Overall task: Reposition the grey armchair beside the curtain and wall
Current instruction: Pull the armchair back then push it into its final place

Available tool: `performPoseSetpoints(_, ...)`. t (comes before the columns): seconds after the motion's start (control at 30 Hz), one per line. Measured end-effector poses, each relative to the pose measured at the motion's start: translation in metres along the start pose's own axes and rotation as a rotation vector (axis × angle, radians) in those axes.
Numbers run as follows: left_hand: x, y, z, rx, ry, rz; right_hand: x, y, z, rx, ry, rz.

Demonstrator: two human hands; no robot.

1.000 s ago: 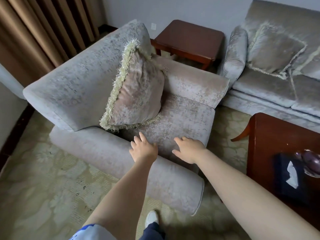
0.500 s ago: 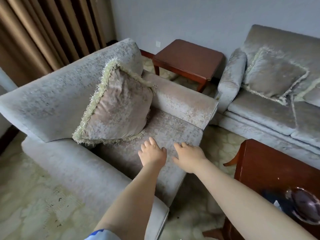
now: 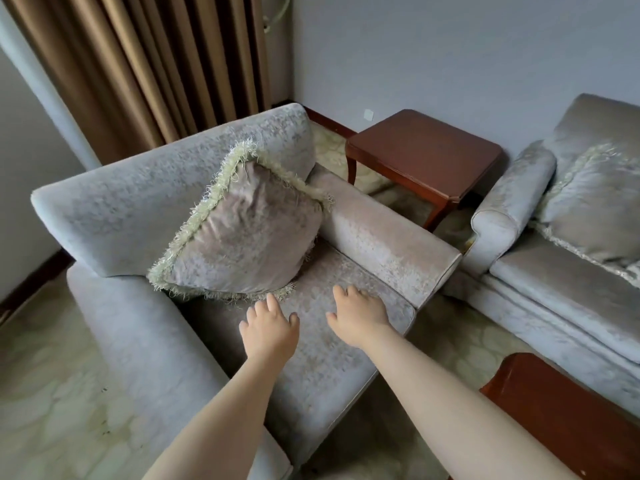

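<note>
The grey armchair (image 3: 138,209) stands in front of me, its back toward the brown curtain (image 3: 145,71) and the grey wall (image 3: 450,50) beyond its right arm. A fringed cushion (image 3: 242,233) leans against the backrest. My left hand (image 3: 268,329) lies over the seat, fingers spread and fairly straight, just below the cushion's fringe. My right hand (image 3: 358,315) lies beside it on the seat near the right armrest, fingers loosely extended. Neither hand grips anything.
A dark wooden side table (image 3: 426,154) stands in the corner between the armchair and a grey sofa (image 3: 561,271) at the right. A second wooden table (image 3: 568,410) is at the lower right. Patterned carpet (image 3: 45,393) spreads to the left.
The view has risen and shifted, showing more curtain and wall. Both hands moved from the near armrest's edge onto the seat, further toward the cushion.
</note>
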State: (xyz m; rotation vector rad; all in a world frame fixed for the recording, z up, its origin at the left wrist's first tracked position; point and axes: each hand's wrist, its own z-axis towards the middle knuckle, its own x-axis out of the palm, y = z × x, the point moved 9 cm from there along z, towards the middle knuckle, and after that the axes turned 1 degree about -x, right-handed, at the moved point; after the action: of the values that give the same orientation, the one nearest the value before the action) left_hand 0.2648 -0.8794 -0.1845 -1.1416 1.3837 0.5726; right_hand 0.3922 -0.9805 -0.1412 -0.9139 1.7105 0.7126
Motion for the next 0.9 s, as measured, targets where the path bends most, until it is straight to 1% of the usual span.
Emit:
performPoseSetpoints(0.13, -0.011, -0.005, 0.034, -0.001, -0.032, 0.054, -0.009, -0.015, 0.029, 0.002, 0.0, 0.011)
performPoseSetpoints(0.23, -0.015, -0.021, 0.052, -0.002, -0.022, 0.059, -0.011, -0.033, 0.047, 0.002, 0.031, 0.011)
performPoseSetpoints(0.33, -0.013, -0.045, 0.068, 0.02, -0.028, 0.077, -0.014, -0.052, 0.068, -0.008, 0.051, 0.018)
performPoseSetpoints(0.53, -0.006, -0.114, 0.116, -0.028, -0.054, 0.01, -0.031, -0.101, 0.128, -0.074, 0.03, 0.011)
performPoseSetpoints(0.67, 0.001, -0.174, 0.165, -0.11, -0.114, -0.035, -0.051, -0.152, 0.184, -0.17, -0.005, -0.04)
performPoseSetpoints(0.77, 0.02, -0.217, 0.19, -0.221, -0.106, -0.108, -0.064, -0.196, 0.222, -0.257, 0.02, -0.095)
performPoseSetpoints(0.9, 0.048, -0.26, 0.204, -0.322, -0.063, -0.109, -0.084, -0.248, 0.26, -0.332, 0.059, -0.17)
